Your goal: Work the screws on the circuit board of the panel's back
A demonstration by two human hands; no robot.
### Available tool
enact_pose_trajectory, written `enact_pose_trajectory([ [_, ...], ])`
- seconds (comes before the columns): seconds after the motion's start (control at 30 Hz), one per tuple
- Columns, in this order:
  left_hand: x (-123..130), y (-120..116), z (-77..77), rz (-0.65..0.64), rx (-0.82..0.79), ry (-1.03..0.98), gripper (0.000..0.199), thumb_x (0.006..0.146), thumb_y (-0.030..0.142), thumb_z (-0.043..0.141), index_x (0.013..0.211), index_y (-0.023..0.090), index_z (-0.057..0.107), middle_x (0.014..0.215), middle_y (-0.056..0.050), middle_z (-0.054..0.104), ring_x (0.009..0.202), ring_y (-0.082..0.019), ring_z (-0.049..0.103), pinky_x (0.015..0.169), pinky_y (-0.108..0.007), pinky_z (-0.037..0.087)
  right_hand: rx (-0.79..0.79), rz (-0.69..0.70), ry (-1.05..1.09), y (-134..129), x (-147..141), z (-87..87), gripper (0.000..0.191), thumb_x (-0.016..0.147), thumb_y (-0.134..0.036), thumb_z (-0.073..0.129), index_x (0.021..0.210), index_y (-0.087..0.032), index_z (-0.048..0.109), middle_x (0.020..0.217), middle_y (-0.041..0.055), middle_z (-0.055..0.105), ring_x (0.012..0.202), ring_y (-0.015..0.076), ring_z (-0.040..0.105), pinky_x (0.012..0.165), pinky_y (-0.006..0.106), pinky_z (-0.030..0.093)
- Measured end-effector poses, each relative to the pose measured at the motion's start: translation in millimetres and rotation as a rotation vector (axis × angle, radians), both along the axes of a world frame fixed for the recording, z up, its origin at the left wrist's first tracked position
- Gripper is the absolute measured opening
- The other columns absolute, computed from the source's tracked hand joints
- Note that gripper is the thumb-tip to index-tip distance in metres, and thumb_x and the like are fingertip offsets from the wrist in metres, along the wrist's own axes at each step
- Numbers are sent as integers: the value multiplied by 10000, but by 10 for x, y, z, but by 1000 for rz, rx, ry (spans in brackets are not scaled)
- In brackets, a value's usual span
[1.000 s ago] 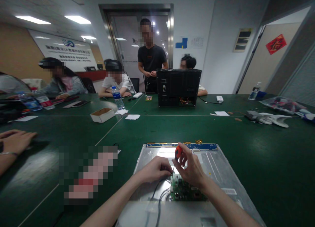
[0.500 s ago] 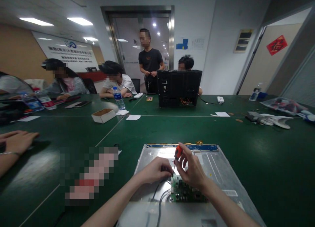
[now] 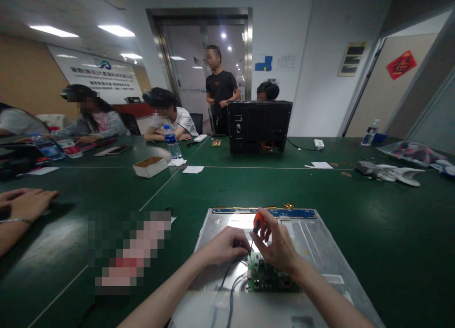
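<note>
A flat silver metal panel point(image 3: 309, 242) lies on the green table, with a blue strip point(image 3: 231, 212) along its far edge. On the panel sits a green circuit board point(image 3: 261, 276), with dark cables point(image 3: 232, 295) at its left. My right hand point(image 3: 279, 245) is closed on a red and black screwdriver point(image 3: 259, 220), whose shaft points down at the board's upper left corner. My left hand point(image 3: 229, 245) is closed beside the screwdriver's tip, fingers pinched at that corner; whatever they hold is too small to make out.
A black computer case point(image 3: 259, 129) stands at the table's far side. An open white box point(image 3: 150, 168), a water bottle point(image 3: 172, 142) and papers lie left of it. Another person's hand point(image 3: 30, 207) rests at the left. A grey and white item point(image 3: 387, 171) lies right.
The standing person has shifted slightly to the right and turned their head. My hands stay nearly in place, with the screwdriver's handle tilted slightly differently.
</note>
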State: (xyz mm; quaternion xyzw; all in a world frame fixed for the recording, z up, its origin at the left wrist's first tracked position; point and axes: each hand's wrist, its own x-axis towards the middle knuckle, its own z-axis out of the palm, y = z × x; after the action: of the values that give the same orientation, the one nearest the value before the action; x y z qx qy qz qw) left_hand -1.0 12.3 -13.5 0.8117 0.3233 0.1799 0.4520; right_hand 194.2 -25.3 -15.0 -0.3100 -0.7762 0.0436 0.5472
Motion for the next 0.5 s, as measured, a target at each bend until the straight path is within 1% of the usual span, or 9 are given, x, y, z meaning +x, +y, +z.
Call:
enact_pose_trajectory([
  [0.13, -4, 5, -1, -16, 22, 7, 146, 749, 81, 663, 817, 152, 772, 773, -21, 723, 722, -170, 630, 693, -249, 485, -34, 33, -6, -14, 4, 16, 690, 939, -173, 541, 1548, -253, 227, 786, 11, 643, 533, 146, 600, 433, 235, 474],
  [0.27, -1, 3, 2, -9, 9, 14, 172, 742, 63, 647, 820, 148, 774, 759, -18, 715, 707, -167, 622, 672, -242, 478, -47, 53, 6, -15, 4, 14, 706, 931, -147, 510, 1560, -252, 205, 828, 34, 663, 542, 149, 609, 437, 238, 482],
  [0.5, 3, 0, 1, -14, -3, -8, 162, 736, 41, 646, 789, 140, 762, 746, -18, 707, 718, -170, 625, 684, -247, 481, -24, 20, 11, -9, -6, 0, 685, 923, -142, 516, 1538, -244, 233, 759, 3, 636, 517, 151, 604, 431, 236, 473],
])
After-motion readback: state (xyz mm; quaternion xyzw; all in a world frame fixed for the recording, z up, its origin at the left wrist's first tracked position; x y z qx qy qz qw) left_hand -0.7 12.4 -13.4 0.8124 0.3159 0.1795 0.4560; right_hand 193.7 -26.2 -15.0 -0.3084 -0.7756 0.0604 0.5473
